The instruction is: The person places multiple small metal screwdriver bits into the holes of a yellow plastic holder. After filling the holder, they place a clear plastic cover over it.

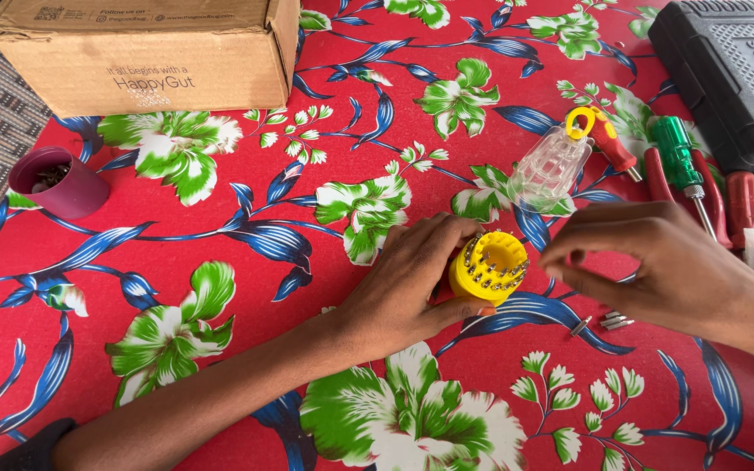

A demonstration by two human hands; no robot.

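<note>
While the left hand (403, 292) grasps the yellow bit holder (488, 267) near the table's centre and the right hand (647, 266) hovers with pinched fingers, I cannot tell around what, tilting could spill the bits among the loose bits (608, 322) nearby.

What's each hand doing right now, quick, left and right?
Left hand: closed around the yellow bit holder, holding it on the table.
Right hand: fingertips pinched together above the holder; whether a bit sits between them cannot be told.

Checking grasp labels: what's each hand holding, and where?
Left hand grips the yellow bit holder by its side. Right hand: fingertips pinched, contents cannot be told.
</note>
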